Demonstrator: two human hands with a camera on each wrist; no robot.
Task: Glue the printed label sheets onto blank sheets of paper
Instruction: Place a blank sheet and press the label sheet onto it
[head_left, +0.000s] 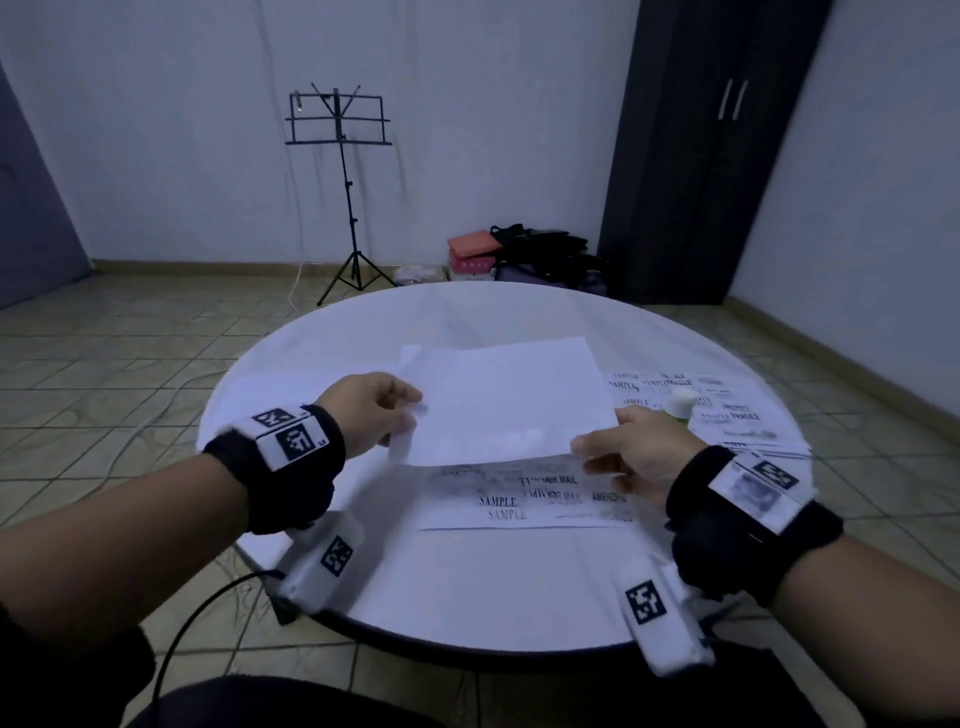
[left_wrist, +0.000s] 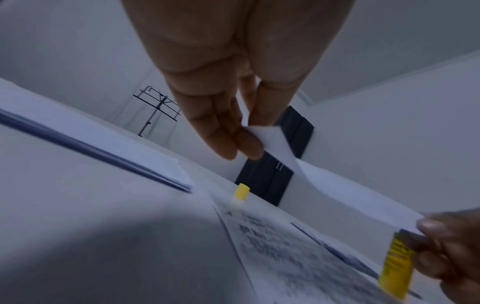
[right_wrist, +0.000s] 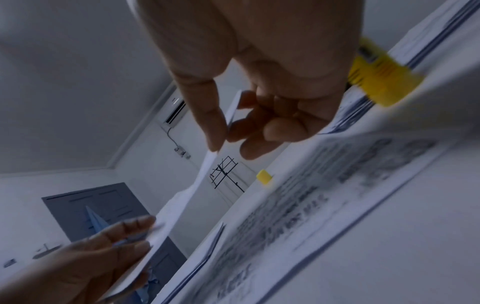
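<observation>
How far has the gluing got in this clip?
Done: nothing clearly finished shows. In hand: the left hand and right hand pinch a blank sheet by its near corners, held above a printed label sheet lying on the table. Left: pressing them together, then the label sheets at the right, where the glue stick stands.

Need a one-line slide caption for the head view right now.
Both hands, left hand and right hand, hold a blank sheet over a printed label sheet on the round table.
</observation>
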